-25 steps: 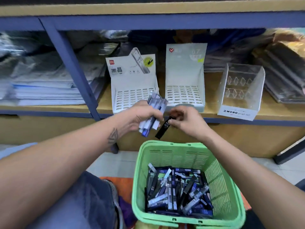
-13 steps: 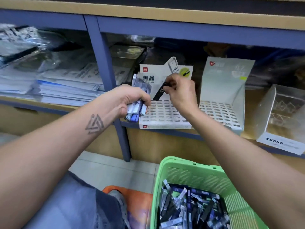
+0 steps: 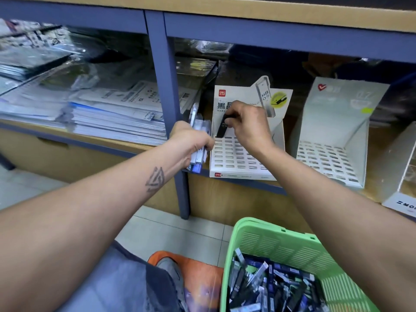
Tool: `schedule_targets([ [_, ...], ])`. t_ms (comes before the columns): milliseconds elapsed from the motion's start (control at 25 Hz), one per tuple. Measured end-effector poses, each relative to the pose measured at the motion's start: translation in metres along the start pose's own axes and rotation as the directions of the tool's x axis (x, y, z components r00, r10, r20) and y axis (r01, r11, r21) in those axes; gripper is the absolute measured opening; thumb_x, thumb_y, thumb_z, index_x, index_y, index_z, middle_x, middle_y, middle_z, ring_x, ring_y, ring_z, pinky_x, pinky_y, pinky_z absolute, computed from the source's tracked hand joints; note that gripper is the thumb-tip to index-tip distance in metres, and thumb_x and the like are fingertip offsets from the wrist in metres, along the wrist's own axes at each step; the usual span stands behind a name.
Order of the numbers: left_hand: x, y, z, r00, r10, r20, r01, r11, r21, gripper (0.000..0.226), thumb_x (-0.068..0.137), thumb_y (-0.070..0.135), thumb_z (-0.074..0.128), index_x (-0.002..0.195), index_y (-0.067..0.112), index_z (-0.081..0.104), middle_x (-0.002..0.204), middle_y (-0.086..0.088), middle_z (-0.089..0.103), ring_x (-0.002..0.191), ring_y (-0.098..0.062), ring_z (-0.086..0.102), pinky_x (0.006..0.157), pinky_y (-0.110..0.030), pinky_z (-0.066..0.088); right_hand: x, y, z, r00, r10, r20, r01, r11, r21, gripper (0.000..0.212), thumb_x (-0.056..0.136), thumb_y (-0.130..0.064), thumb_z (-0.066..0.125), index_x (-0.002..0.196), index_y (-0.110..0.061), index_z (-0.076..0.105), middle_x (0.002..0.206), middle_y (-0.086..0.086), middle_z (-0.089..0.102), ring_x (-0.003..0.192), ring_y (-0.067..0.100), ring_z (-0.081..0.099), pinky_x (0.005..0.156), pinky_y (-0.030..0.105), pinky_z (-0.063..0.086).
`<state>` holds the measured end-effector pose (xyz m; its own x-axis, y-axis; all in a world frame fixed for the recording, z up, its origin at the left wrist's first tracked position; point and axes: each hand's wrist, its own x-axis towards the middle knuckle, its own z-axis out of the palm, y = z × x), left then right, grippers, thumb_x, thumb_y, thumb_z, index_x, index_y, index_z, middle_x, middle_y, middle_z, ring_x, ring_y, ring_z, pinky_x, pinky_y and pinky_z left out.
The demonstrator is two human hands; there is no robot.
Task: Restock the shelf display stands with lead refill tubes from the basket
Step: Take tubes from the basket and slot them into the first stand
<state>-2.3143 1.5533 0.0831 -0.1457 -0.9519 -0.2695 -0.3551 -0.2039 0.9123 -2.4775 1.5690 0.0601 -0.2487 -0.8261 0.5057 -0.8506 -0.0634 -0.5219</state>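
My right hand (image 3: 249, 126) pinches a black lead refill tube (image 3: 221, 129) marked HB 0.5, its lower end at the back-left slots of the white slotted display stand (image 3: 238, 158) on the shelf. My left hand (image 3: 191, 143) grips a bundle of several clear and blue refill tubes (image 3: 198, 140) just left of that stand, beside the blue shelf post. A green basket (image 3: 270, 244) at lower right holds many more tubes. A second white slotted stand (image 3: 331, 154) stands empty to the right.
A blue upright post (image 3: 168, 109) divides the shelf. Stacks of paper and plastic-wrapped packs (image 3: 101, 109) fill the left bay. A clear MONO stand (image 3: 405, 194) sits at the far right edge. My knee and an orange item (image 3: 191, 266) are on the tiled floor.
My right hand lowered the black tube toward the back-left slots of the left stand. My left hand stayed beside the stand with its bundle. The view moved closer to the shelf.
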Motion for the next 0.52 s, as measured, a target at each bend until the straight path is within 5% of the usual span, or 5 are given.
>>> schedule_targets([
  [240,0.011,-0.005,0.004,0.997,0.064,-0.046,-0.061,0.996,0.058,0.043,0.059,0.007,0.088,0.081,0.010,0.052,0.090,-0.010,0.062,0.091,-0.029,0.066,0.079,-0.039,0.059,0.008,-0.008,0.001,0.998,0.000,0.058,0.000,1.000,0.002,0.013,0.085,-0.008,0.071,0.093,-0.018,0.073,0.087,0.001,0.073,0.084,0.020,0.067,0.077,0.040,0.055],
  [520,0.017,-0.008,0.010,0.996,0.075,-0.043,-0.066,0.982,0.176,0.039,0.067,0.011,0.086,0.079,0.012,0.049,0.077,-0.002,0.051,0.069,-0.016,0.052,0.054,-0.025,0.039,0.014,-0.007,0.002,0.994,0.017,0.107,-0.017,1.000,0.002,0.013,0.087,-0.006,0.067,0.088,-0.018,0.072,0.083,-0.001,0.072,0.081,0.020,0.069,0.077,0.041,0.057],
])
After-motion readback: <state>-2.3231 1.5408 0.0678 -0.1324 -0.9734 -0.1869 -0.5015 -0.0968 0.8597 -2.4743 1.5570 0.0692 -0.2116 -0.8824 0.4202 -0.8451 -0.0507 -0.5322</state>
